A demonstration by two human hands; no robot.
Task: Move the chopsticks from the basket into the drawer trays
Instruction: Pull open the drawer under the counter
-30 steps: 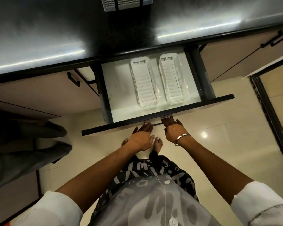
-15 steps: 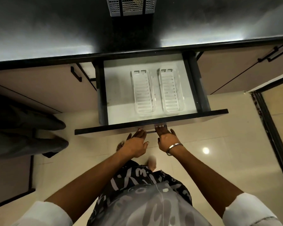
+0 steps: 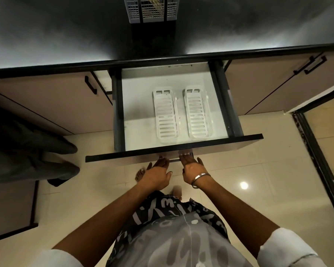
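A grey slotted basket (image 3: 151, 10) stands on the dark counter at the top edge, with pale chopsticks (image 3: 153, 0) just visible inside it. Below it the drawer (image 3: 220, 140) is pulled out. Two white slotted trays lie side by side on its floor, the left tray (image 3: 166, 116) and the right tray (image 3: 197, 112), both bare. My left hand (image 3: 157, 175) and my right hand (image 3: 193, 169), which wears a metal bangle, reach under the drawer front. The fingers of both hook on the drawer handle (image 3: 174, 160).
A person's dark trouser legs and shoes (image 3: 37, 151) stand close on the left of the drawer. Closed cabinet doors with black handles (image 3: 90, 85) flank the drawer. A dark door frame (image 3: 316, 151) runs down the right. My bare feet (image 3: 140, 174) are on the tiled floor.
The drawer has slid farther out toward me with both hands on its handle. The view has tilted up, so more of the basket shows.
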